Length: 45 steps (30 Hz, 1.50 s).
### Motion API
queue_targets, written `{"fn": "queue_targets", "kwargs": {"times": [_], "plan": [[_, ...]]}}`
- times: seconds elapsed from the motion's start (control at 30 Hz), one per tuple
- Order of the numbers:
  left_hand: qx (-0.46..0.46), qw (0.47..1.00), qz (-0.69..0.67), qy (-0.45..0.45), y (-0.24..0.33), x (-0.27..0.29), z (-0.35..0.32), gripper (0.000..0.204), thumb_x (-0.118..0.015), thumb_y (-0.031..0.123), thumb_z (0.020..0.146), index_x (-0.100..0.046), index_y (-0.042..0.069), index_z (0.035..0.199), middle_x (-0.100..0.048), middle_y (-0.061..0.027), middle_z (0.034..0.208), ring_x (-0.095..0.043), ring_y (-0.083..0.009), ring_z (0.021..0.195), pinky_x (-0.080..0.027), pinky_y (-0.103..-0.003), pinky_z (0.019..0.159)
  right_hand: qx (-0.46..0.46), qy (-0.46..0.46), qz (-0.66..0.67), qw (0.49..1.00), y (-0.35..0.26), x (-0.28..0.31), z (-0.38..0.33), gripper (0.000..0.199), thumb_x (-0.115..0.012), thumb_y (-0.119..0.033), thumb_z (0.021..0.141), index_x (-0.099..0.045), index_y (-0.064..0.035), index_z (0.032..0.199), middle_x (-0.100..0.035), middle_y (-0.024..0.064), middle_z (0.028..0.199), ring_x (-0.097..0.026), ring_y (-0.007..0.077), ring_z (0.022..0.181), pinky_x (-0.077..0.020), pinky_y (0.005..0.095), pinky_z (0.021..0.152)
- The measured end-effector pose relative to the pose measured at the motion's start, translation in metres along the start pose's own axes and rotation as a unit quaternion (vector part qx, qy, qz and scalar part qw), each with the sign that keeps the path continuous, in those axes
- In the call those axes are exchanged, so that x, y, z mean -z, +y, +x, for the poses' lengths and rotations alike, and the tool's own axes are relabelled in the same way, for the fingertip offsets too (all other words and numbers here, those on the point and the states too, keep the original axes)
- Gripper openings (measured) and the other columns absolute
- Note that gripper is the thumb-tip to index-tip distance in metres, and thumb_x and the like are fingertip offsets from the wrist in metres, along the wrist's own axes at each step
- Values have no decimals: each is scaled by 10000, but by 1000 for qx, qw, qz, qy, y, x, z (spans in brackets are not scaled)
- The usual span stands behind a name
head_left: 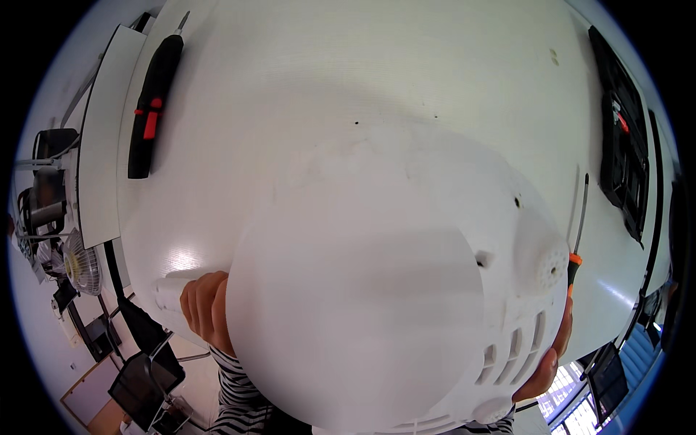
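Both hands [206,312] gripping white fan housing [377,290], probably plastic

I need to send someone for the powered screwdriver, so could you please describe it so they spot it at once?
Start at the white table and go to its far left corner, beyond the big white plastic housing held in both hands. The powered screwdriver lies there: thick, black, with red buttons, unlike the thin orange-handled screwdriver on the right.

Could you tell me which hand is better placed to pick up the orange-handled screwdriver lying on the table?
Probably the right hand: it grips the white housing beside the screwdriver; the left hand is across the housing.
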<state>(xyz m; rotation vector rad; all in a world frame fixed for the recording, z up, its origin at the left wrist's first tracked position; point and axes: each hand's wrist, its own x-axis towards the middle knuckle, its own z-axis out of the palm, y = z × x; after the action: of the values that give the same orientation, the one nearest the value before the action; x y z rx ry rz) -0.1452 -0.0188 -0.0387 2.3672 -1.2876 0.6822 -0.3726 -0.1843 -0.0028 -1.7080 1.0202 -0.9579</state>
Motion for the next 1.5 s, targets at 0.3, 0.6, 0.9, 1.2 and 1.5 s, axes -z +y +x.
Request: {"fn": "queue_targets", "kwargs": {"times": [0.3,0.6,0.9,1.2,1.5], "plan": [[11,1000,-3,-20,3,-1,6,267,-570,265,775,-544,11,854,-578,-139,738,-566,-273,649,-449,-414,637,-119,-114,138,977,4,26,7,619,-243,-429,850,-295,-86,1363,-338,108,1373,-364,288,1243,-313,440,1014],[-10,999,-40,16,0,-6,8,264,-592,242,746,-557,2,851,-570,-123,740,-548,-269,652,-439,-399,638,182,-68,-62,979,21,9,5,588,-267,-539,883,-308,-154,1325,-262,252,1354,-355,401,1223,-385,499,959],[-24,999,-4,28,-4,10,5,283,-564,127,604,-577,1,858,-576,-122,750,-542,-283,668,-426,-382,666,290,-122,-51,948,18,15,25,687,-243,-557,897,-354,-9,1296,-295,349,1309,-332,447,1233,-358,499,967],[-21,996,-62,66,-15,22,21,337,-651,161,674,-606,10,972,-612,-139,841,-571,-315,765,-439,-377,718,279,-72,1,958,15,27,32,695,-244,-518,904,-323,27,1328,-307,246,1370,-299,370,1273,-195,434,1052],[43,943,-329,37,-51,25,52,352,-661,172,694,-598,-3,993,-617,-139,866,-579,-308,799,-451,-377,734,243,45,95,964,6,37,29,396,-361,-233,908,-490,36,1168,-527,211,1131,-500,331,1056,-370,370,916]]}}
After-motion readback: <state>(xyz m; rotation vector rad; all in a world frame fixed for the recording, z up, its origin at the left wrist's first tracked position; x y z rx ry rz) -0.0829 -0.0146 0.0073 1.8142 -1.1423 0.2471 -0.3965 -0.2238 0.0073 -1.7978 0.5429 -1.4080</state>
